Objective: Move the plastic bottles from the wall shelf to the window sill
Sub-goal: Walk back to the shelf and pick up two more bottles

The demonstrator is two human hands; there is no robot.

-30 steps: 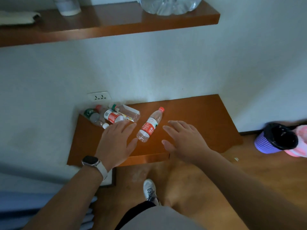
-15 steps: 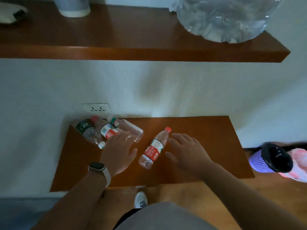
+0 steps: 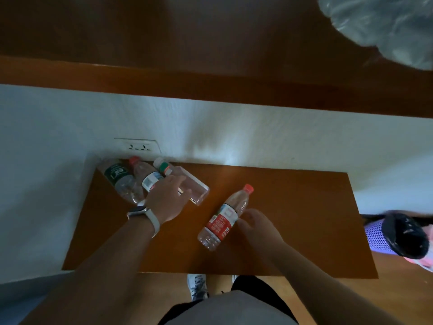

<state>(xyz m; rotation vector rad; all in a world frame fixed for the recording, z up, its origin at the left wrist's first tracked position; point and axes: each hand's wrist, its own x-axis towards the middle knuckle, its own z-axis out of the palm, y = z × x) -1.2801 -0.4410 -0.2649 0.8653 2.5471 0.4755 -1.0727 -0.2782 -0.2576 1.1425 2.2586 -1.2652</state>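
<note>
Nearest, my body: grey shirt hem and one white shoe on the wooden floor below the shelf edge.
My right hand: fingers curled loosely beside the red-labelled clear plastic bottle with a red cap, fingertips touching its label side; not yet closed around it.
My left hand: palm down, fingers spread flat over the group of bottles at the rear left; nothing gripped that I can see. White-strapped watch on that wrist.
Task location: all bottles lie on their sides on the lower brown wooden wall shelf.
Bottle count: four. One red-labelled, alone at mid-shelf, cap pointing away from me. Three close together near the wall: a green-labelled clear bottle, a red-capped clear bottle with a white label, and a square-sided clear bottle with a white cap and green neck band.
Contents: the bottles look empty or near empty; I cannot tell for certain.
Right side: purple mesh bin with a black liner on the floor, apart from the shelf.
Wall: white socket plate just above the three bottles.
Farthest: upper brown wooden shelf overhead, bearing a large clear plastic water jug at its right end.
</note>
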